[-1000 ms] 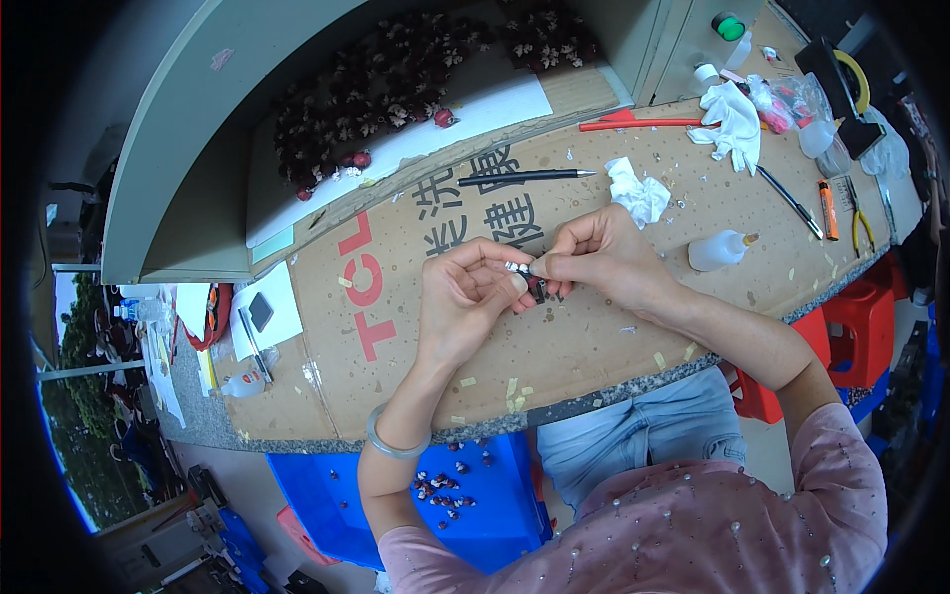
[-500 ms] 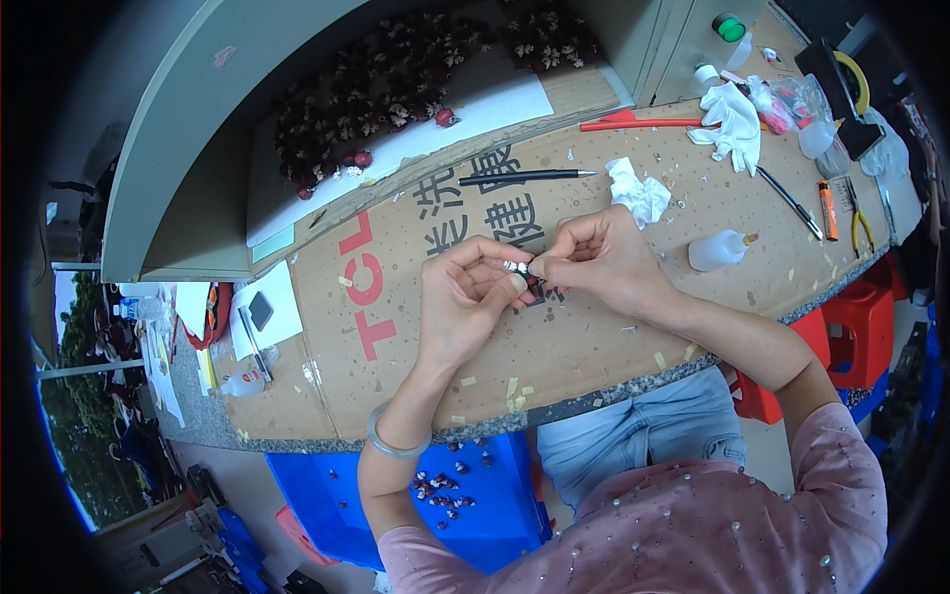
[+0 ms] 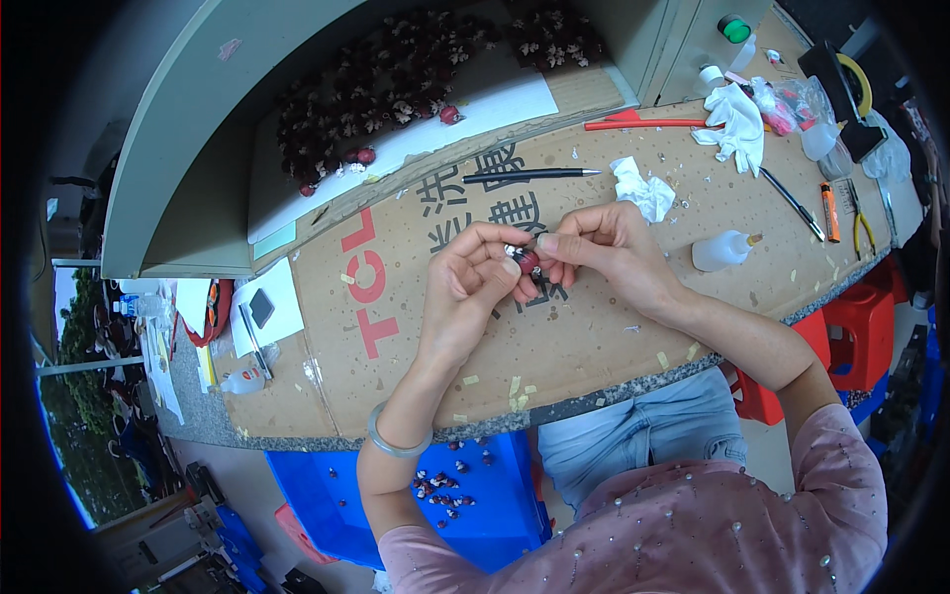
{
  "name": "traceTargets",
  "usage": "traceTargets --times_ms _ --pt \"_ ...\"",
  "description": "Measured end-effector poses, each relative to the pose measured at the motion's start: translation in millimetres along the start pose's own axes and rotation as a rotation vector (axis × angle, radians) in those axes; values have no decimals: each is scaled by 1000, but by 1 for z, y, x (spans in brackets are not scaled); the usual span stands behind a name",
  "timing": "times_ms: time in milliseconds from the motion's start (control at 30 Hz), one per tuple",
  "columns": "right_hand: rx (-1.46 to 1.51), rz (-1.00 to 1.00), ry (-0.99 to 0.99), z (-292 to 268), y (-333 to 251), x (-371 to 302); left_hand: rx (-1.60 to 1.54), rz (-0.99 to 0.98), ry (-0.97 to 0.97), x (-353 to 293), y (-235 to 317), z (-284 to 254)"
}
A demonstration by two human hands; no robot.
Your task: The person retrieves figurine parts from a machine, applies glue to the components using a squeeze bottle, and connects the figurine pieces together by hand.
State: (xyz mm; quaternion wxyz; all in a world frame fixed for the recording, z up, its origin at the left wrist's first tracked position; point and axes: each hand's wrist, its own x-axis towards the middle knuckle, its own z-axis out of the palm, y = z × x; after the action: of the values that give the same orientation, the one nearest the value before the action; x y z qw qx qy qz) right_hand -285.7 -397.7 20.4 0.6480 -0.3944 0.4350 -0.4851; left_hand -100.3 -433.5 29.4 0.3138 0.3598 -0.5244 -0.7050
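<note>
Over the cardboard-covered table, my two hands meet around a small dark red and white figurine (image 3: pixel 525 259). The fingers and thumb of my left hand (image 3: pixel 457 295) are closed on it, and its white part shows above the thumb. My right hand (image 3: pixel 612 255) is right beside it, thumb and forefinger pinched together at its edge. Whatever is in that pinch is too small to make out. The figurine's underside is partly hidden by my fingers.
Behind my hands lie a black pen (image 3: pixel 532 175) and a crumpled tissue (image 3: pixel 643 190). A dropper bottle (image 3: pixel 720 250) stands to the right, with pliers (image 3: pixel 862 224) beyond. Many similar figurines (image 3: pixel 371 84) fill the grey shelf; several more are in the blue bin (image 3: pixel 317 495) below.
The figurine has turned in my left hand, so more of its red side shows. My right fingertips have shifted slightly up and right from it.
</note>
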Motion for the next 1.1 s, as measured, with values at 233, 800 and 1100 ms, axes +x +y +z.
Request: traceTargets --times_ms 233,800,1100 --pt "-42 -55 -33 3 0 -1 -30 10 5 0 -4 -5" --pt "-124 -149 -120 8 5 1 70 -44 10 -1 -2 -4" --pt "-104 -140 -112 9 5 3 74 -57 -10 0 1 -5"
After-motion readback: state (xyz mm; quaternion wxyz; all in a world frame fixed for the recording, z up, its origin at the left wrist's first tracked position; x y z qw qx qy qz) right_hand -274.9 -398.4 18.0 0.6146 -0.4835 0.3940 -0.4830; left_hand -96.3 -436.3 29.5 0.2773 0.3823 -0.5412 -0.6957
